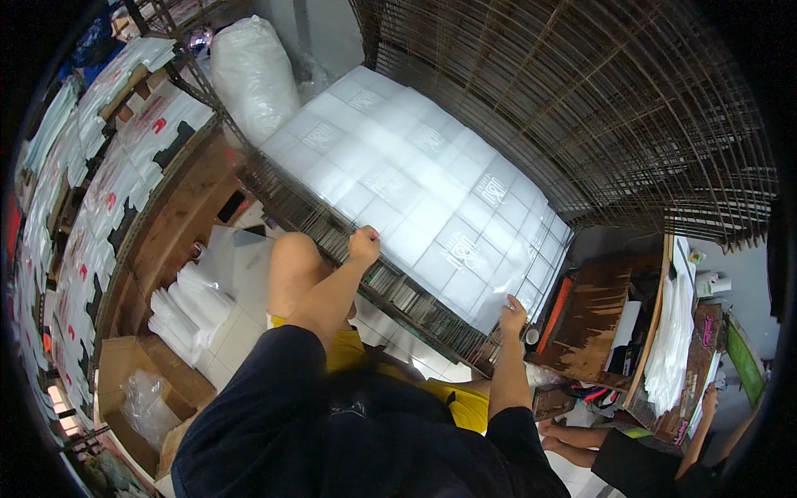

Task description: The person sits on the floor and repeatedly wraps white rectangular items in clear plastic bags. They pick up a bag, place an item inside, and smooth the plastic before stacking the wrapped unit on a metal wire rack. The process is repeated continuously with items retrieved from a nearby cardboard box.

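Observation:
Clear plastic sheets (398,192) with white printed marks lie spread over a wire rack (398,295) in front of me. The wire grid shows through them. At the near edge, my left hand (364,243) is closed, its fingertips pinching the sheet's border just above the rack's side. My right hand (513,315) pinches the near right corner of the sheet, where the plastic looks slightly raised and shiny. Both forearms reach forward from the lower edge, well apart. How many sheets lie there is hard to tell.
Raised wire racks (573,100) lean over the far side. Printed sheets (137,158) fill shelves on the left, above a cardboard box (124,365) and white plastic bundles (191,311). A big white sack (253,75) stands behind. Another person (639,461) is at the lower right.

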Demonstrator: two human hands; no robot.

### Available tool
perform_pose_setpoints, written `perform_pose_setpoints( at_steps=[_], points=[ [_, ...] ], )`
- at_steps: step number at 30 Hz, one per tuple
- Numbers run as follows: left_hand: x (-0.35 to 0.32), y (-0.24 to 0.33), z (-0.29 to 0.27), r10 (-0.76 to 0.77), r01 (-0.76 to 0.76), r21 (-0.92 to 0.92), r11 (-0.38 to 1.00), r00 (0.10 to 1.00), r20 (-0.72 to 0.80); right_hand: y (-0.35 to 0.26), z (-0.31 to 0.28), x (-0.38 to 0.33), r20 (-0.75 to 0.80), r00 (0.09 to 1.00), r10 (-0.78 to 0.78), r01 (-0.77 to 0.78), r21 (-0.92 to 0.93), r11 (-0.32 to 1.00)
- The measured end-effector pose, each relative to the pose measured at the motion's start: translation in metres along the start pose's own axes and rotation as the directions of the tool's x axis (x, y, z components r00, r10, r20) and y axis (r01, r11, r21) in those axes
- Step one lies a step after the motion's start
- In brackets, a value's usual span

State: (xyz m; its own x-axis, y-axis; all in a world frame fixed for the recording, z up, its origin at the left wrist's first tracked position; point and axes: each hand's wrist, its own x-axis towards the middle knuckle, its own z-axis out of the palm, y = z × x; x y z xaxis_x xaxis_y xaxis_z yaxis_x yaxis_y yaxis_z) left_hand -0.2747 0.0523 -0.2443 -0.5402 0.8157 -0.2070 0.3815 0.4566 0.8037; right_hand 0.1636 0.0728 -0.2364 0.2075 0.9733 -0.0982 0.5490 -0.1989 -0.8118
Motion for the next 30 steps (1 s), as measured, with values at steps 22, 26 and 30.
perform_pose_setpoints(
  at_steps=[22, 26, 30],
  points=[
    [0.016, 0.01, 0.004, 0.037, -0.034, 0.032, 0.999, 0.993, -0.112, -0.02, 0.011, 0.015, -0.001, 0.998, 0.055, -0.055, -0.159, 0.986],
    [0.004, 0.022, -0.001, 0.138, -0.125, 0.072, 0.99, 0.961, -0.24, -0.015, 0.013, 0.014, -0.017, 1.0, -0.011, 0.009, -0.109, 0.994],
    [-0.024, 0.036, -0.028, 0.134, -0.133, -0.059, 0.989, 0.991, 0.016, -0.011, 0.024, 0.015, -0.027, 0.998, -0.048, 0.043, -0.172, 0.984]
  ],
)
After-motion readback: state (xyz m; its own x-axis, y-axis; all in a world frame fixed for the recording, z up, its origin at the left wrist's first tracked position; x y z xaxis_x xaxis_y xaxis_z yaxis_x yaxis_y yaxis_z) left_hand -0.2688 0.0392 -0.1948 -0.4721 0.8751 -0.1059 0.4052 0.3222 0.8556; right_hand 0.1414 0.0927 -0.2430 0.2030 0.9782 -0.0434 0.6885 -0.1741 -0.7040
